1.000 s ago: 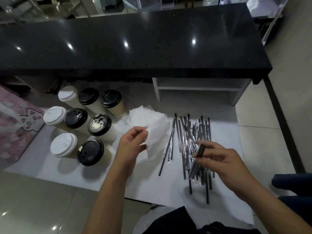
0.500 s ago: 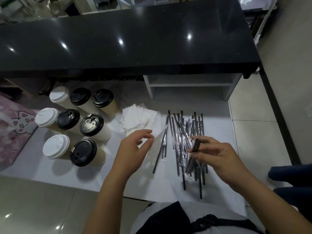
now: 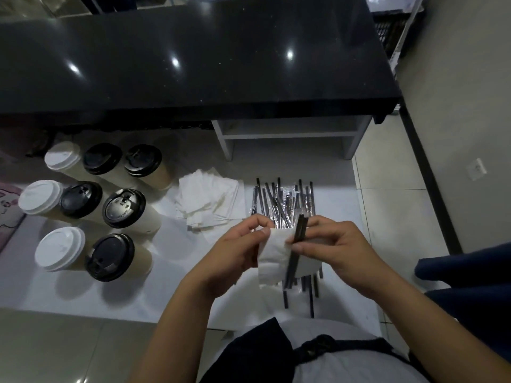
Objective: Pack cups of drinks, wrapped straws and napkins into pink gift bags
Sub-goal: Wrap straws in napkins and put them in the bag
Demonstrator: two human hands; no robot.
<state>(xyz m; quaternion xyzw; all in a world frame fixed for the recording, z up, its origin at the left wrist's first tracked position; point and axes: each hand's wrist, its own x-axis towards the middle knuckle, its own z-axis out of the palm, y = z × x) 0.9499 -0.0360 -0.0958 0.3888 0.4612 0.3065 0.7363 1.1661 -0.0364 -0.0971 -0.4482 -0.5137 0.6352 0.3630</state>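
Both hands are up in the middle, near the person's body. The left hand (image 3: 235,252) pinches a white napkin (image 3: 272,255) at its top left corner with thumb and fingers. The right hand (image 3: 340,252) grips two black wrapped straws (image 3: 297,244). Its thumb presses them against the right side of the napkin. The straws stand almost upright and tilt a little to the right at the top.

Under the hands, more wrapped straws lie in a loose pile (image 3: 282,200) on a white sheet (image 3: 166,286) spread on the floor. A messy stack of napkins (image 3: 207,200) lies just left of that pile.

Farther left stand eight cups (image 3: 121,208) close together in three rows. The three cups on the left have white lids and the other five have black lids.

A bit of a pink bag (image 3: 8,208) with a cat drawing shows at the left edge, beside the cups.

A long black desk (image 3: 193,64) stands on the far side. A dark blue trouser leg (image 3: 464,272) shows at the right.
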